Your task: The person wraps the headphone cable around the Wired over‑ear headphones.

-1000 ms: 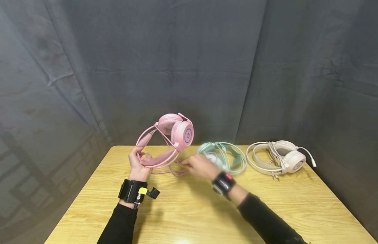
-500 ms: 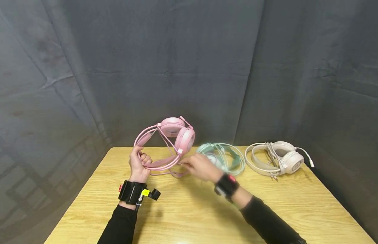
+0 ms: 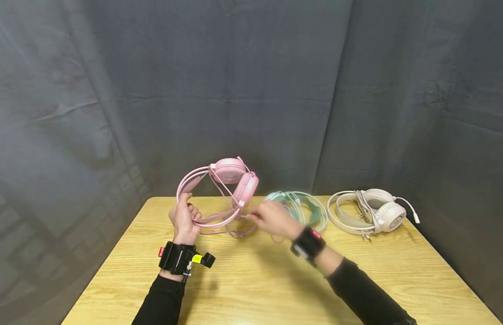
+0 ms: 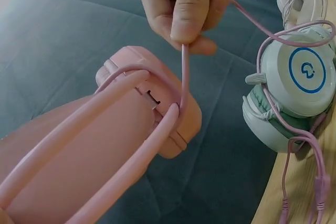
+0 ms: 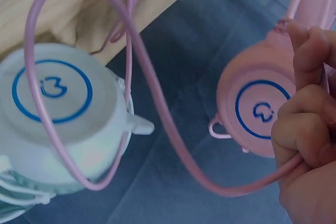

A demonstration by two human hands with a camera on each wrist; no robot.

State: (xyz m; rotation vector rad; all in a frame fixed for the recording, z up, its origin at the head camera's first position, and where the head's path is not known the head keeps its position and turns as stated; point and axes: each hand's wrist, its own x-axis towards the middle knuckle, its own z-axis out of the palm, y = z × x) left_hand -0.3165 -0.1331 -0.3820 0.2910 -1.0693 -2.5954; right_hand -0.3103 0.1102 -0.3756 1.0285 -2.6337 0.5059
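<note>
My left hand [image 3: 186, 220] grips the headband of a pink headset [image 3: 226, 173], holding it above the table at the left. Pink cable stretches between its two earcups and loops around the band ends. My right hand [image 3: 273, 219] pinches the pink cable [image 4: 185, 69] between thumb and fingers, just right of the lower earcup. In the right wrist view, a slack loop of that cable [image 5: 152, 85] trails from the hand. The cable's split ends [image 4: 319, 182] hang near the table edge in the left wrist view.
A mint-green headset [image 3: 315, 212] lies behind my right hand, partly hidden by it. Farther right lies a white headset [image 3: 391, 215] with its cable bundled round it and its microphone sticking out. The wooden table [image 3: 243, 289] ends at a grey curtain [image 3: 219, 90].
The pink headset has tilted and its earcups have turned, so the round logo no longer faces the head camera. My right hand has moved slightly right with the cable.
</note>
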